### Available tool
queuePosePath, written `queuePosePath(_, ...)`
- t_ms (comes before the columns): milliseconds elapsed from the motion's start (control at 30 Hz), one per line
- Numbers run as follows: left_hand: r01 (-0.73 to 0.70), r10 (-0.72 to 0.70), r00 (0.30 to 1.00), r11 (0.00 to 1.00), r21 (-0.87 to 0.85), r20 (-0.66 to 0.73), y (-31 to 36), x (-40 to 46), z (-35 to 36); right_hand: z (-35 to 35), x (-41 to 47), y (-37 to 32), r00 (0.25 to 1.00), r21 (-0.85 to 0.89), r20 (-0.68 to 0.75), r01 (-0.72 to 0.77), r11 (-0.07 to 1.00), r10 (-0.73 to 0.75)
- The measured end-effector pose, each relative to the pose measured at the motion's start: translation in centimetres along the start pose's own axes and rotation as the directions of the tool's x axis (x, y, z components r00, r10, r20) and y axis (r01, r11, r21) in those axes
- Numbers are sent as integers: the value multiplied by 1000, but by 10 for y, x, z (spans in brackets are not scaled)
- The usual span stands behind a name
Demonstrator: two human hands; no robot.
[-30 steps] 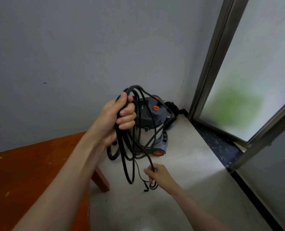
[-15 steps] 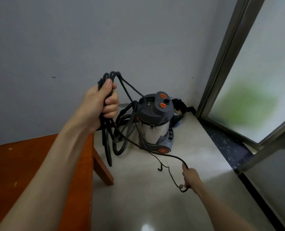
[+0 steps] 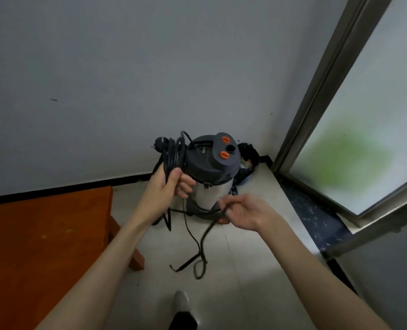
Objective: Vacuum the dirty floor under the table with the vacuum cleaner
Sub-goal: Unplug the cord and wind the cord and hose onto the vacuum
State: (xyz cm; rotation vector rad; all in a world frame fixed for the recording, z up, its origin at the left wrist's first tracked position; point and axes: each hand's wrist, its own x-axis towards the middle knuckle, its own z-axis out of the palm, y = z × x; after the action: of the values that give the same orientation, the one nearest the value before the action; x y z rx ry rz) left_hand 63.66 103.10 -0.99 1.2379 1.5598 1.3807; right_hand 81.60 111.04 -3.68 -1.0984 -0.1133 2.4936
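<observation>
1. The step in hand looked like unwinding the power cord (image 3: 173, 153); the left hand (image 3: 168, 186) gripped the coiled bundle, fingers curled round it, while the right hand (image 3: 241, 211) pinched a loose strand.
2. The vacuum cleaner (image 3: 212, 170) stood in the corner on the floor (image 3: 245, 270), just beside the table (image 3: 47, 229).
3. Next, the plug (image 3: 160, 141) probably needed freeing and a socket; none showed.
</observation>
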Motion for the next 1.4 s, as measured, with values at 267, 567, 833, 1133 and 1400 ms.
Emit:
queuePosePath(267, 149, -128, 986, 963, -225, 106, -48, 77, 13, 113, 63, -95, 981, 590, 42, 127, 797, -187)
queuePosePath(567, 280, -194, 947, 888, -365, 254, -47, 172, -17, 158, 109, -191, 913, 216, -11, 399, 891, -407)
queuePosePath(833, 309, -235, 947, 849, -429, 219, -5, 254, -31, 55, 160, -148, 879, -740, -159, 196, 644, -450)
queuePosePath(1133, 285, -194, 958, 732, -619, 212, 64, 282, -13, 17, 255, -127, 984, -960, 173, 159, -232, -39)
queuePosePath(1400, 146, -168, 986, 785, -602, 20, 84, 280, -48, -59, 276, -135, 986, -959, -117, -143, -245, -115)
